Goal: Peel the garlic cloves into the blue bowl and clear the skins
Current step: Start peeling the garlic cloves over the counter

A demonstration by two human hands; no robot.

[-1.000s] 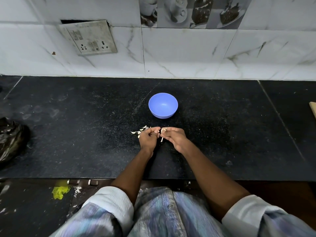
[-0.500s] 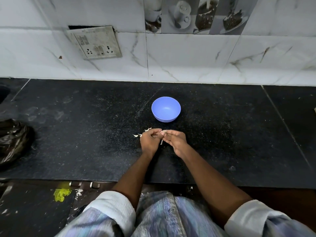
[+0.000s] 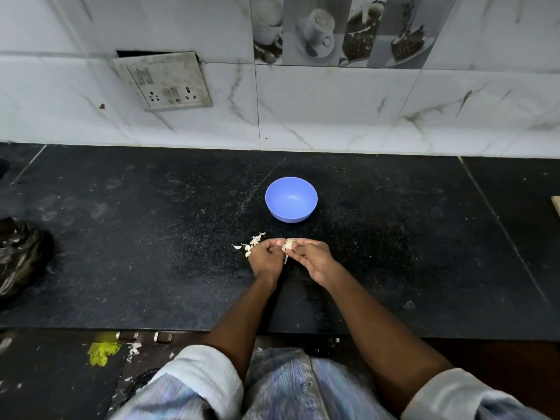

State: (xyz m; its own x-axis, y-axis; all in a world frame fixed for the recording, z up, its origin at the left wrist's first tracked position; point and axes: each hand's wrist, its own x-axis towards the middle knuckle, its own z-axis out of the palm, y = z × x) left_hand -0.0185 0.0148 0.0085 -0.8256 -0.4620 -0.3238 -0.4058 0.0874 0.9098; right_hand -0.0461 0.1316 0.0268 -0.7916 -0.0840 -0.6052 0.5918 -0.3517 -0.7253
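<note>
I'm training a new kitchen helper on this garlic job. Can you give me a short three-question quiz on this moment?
1. True or false: the blue bowl already holds peeled cloves.
2. The loose skins lie: A) in the bowl B) on the counter beside the left hand C) by the black bag.
3. What do both hands hold between them?

Key: 1 false, it looks empty. 2 B. 3 The garlic clove, with the right hand.

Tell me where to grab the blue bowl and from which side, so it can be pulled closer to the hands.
Take the blue bowl by its near rim, thumb inside, fingers on the outer wall, coming from the person's side. It stands upright and looks empty, its open rim is unobstructed, and the curved wall narrows toward the base, so lower down would probably slip.
</note>
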